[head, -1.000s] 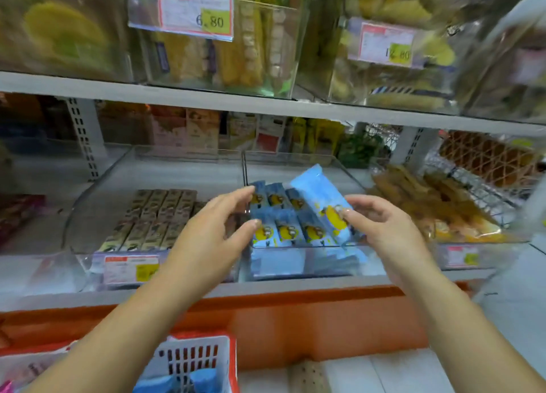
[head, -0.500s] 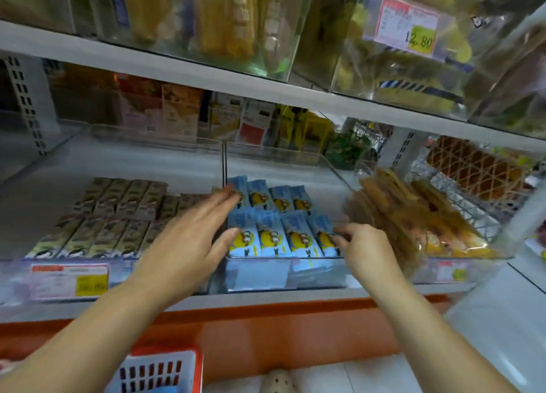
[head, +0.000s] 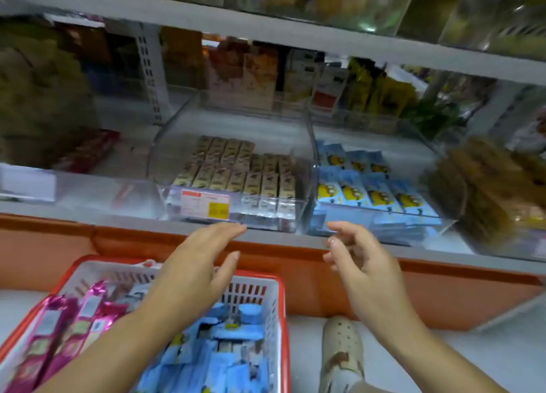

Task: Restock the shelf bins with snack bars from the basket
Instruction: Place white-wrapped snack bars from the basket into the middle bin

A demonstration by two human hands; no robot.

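snack bars: blue-wrapped bars (head: 218, 354) lay heaped in the right half of the basket; pink-wrapped bars (head: 74, 330) lay in its left half. more blue bars (head: 372, 191) sat in two rows in the clear shelf bin on the right.
basket: red-rimmed white basket (head: 274, 313) stood on the floor below the shelf, in front of the orange base panel (head: 443, 292).
shelf bins: middle clear bin (head: 236, 171) held brown-wrapped bars (head: 242, 171) in rows behind a price label (head: 206, 205); the blue bin (head: 381, 215) touched it on the right. the back of each bin showed bare floor.
left hand: left hand (head: 192, 271) hovered over the basket's far rim, fingers straight and together, thumb splayed, holding nothing.
right hand: right hand (head: 360, 262) hung in the air between shelf edge and floor, right of the basket, fingers loosely curled and apart, pinching nothing.
step in hand: i judged this the reach toward the basket for a fresh load; both hands were empty and clear of the bins.
next move: i judged it called for lowering a hand into the blue heap, closing on a few bars laid the same way, then lifting them over the bin's front wall.
caution: wrappers looked slick and jumbled; i would grip across the width, not an end.
blur: frame was smeared, label print unreadable.
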